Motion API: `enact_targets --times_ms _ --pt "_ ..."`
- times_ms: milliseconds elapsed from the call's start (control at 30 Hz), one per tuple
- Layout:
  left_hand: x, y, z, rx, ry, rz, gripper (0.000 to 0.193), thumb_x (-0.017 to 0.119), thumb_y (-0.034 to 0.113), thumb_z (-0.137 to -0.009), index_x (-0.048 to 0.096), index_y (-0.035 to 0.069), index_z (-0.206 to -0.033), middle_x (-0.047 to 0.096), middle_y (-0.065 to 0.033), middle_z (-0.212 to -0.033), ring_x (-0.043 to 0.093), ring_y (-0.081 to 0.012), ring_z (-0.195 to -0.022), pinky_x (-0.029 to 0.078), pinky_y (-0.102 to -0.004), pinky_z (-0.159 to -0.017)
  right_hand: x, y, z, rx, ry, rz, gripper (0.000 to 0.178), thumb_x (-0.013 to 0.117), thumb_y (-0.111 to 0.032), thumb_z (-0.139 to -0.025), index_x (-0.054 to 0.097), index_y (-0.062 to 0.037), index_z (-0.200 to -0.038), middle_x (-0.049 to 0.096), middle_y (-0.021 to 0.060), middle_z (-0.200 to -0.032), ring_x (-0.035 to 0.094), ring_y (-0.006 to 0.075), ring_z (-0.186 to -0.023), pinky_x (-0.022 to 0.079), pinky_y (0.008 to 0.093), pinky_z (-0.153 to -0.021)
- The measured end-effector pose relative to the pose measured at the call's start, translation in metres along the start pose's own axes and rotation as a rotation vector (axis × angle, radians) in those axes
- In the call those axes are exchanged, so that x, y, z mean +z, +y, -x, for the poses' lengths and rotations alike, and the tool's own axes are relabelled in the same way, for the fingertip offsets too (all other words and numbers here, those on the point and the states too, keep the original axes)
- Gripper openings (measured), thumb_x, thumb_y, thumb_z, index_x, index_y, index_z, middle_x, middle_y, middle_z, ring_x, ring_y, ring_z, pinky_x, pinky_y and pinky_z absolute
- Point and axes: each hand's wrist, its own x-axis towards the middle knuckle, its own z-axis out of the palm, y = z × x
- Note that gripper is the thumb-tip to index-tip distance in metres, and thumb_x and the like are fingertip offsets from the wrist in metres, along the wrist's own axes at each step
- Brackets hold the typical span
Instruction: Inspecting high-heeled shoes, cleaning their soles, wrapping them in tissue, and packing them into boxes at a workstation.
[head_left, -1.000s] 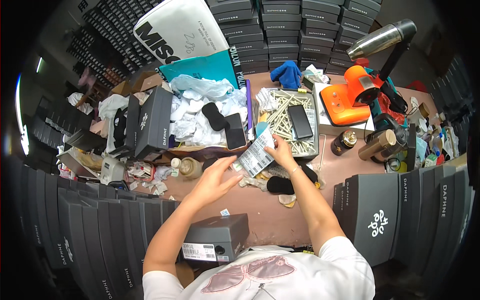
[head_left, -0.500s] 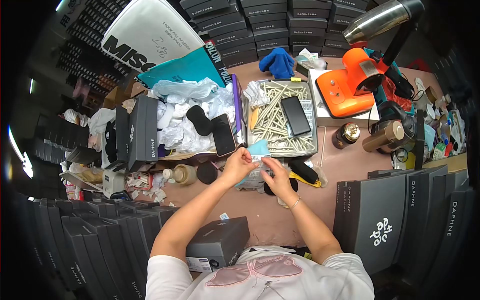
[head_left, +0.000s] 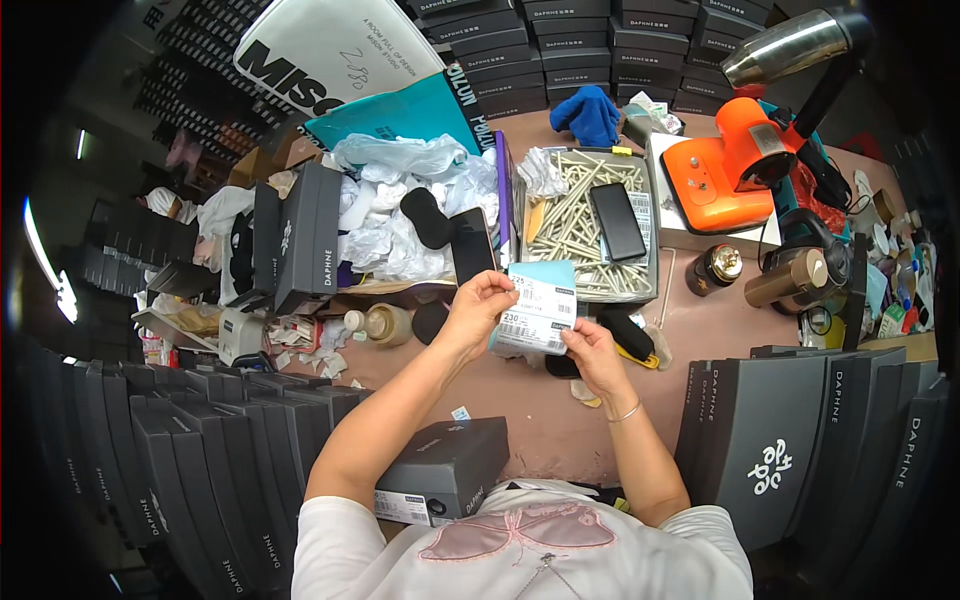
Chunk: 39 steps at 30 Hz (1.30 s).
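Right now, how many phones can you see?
2. One dark phone is beside the white plastic, just beyond the left hand; the other phone lies on the pale sticks. More might be hidden under the clutter.

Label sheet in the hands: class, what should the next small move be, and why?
Perhaps start peeling the label sheet at its left edge: the left hand pinches there, the right hand holds the lower right corner, and blue backing shows above the printing.
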Motion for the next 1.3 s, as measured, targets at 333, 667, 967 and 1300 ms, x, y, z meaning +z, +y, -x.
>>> enact_targets --times_ms 333,667,967,1300 --pt "0.007 -0.002 0.013 -0.138 -0.093 -0.122 0.017 0.055 0.003 -0.091 0.061 0.002 -0.107 0.064 -0.0071 -0.099 0.062 -0.0112 -0.088 0.052 -0.0266 -0.077 0.025 -0.024 0.001 -0.284 0.182 0.196 0.048 0.062 0.002 -0.087 0.041 0.0019 -0.13 0.063 0.0081 -0.095 0.061 0.0093 -0.083 0.049 0.0217 -0.074" --pt "0.014 0.003 0.016 -0.161 -0.176 -0.214 0.04 0.049 -0.007 -0.084 0.056 0.002 -0.123 0.063 -0.0071 -0.109 0.062 -0.0119 -0.095 0.05 -0.027 -0.085 0.015 -0.034 0.004 -0.34 0.25 0.803 0.028 0.073 -0.005 -0.078 0.065 -0.0002 -0.105 0.057 0.0038 -0.086 0.057 0.0102 -0.072 0.048 0.0222 -0.065" --pt "0.026 0.007 0.02 -0.172 -0.215 -0.065 0.044 0.046 0.0 -0.09 0.046 0.002 -0.135 0.06 -0.0083 -0.119 0.058 -0.0135 -0.106 0.047 -0.0295 -0.092 0.03 -0.047 0.015 -0.692 0.333 0.984 0.022 0.073 -0.002 -0.074 0.066 -0.001 -0.095 0.063 0.0094 -0.084 0.06 0.0215 -0.074 0.048 0.03 -0.068" --pt "0.027 -0.001 0.006 -0.092 -0.229 0.044 0.045 0.038 0.0 -0.093 0.041 -0.003 -0.138 0.051 -0.0127 -0.132 0.052 -0.0171 -0.119 0.042 -0.0317 -0.1 0.016 -0.05 0.011 -1.091 0.269 1.369 0.023 0.069 0.004 -0.071 0.065 -0.0052 -0.092 0.066 0.0091 -0.1 0.062 0.0275 -0.095 0.045 0.0419 -0.088"
